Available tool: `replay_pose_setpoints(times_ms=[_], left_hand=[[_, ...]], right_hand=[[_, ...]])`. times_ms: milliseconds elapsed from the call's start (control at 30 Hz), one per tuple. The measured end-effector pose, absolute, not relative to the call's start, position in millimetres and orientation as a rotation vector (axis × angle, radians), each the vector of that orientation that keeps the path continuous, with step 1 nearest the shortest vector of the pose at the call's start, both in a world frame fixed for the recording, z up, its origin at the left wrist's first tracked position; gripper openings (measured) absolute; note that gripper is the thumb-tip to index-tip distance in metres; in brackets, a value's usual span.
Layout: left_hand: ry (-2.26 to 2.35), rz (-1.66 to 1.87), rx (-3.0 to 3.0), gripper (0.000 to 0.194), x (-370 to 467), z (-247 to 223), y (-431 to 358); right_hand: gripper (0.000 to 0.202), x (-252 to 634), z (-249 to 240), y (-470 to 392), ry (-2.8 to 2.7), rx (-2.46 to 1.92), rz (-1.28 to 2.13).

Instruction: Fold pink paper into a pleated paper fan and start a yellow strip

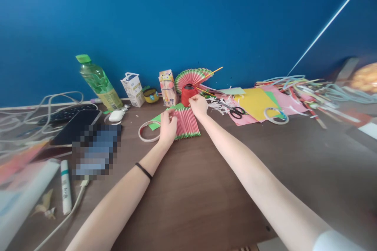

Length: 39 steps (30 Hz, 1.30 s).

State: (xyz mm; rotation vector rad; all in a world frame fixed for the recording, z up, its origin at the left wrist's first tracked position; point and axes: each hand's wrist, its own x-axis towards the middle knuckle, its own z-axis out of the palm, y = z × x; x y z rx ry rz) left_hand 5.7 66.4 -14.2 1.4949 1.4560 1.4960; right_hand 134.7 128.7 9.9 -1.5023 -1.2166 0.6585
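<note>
A pleated sheet of pink paper with green edges (188, 125) lies on the desk in front of me. My left hand (168, 126) has its fingers curled on the sheet's left side. Just behind the folds stands a red spool that looks wound with thread (186, 95). The fingers of my right hand (198, 106) are pinched at its right front side. A finished-looking folded fan in pink and green (193, 77) stands open behind the spool, against the wall. Beside my left hand rests a roll of tape (141, 135), with green paper (154, 124) partly under the folds.
Black scissors (236, 112), paper scraps, coloured sheets (250, 102) and another tape roll (276, 120) lie right. Left are a green bottle (101, 82), a carton (133, 89), a white earphone case (117, 116), phones, cables and a marker (66, 188). A blue wall bounds the desk.
</note>
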Motion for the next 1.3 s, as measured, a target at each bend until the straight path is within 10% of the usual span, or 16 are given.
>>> replay_pose_setpoints(times_ms=[700,1033,1300], left_hand=[[1.431,1.5,1.531,0.022,4,-18,68],[1.435,1.486,1.513,0.02,5,-16,67],[1.378,1.524,1.473,0.022,5,-19,69]], right_hand=[[0.004,180,28,132,-1.237,-1.201,0.637],[0.091,188,17,152,-1.625,-1.101,0.8],[0.059,176,14,128,-1.719,-1.035,0.343]])
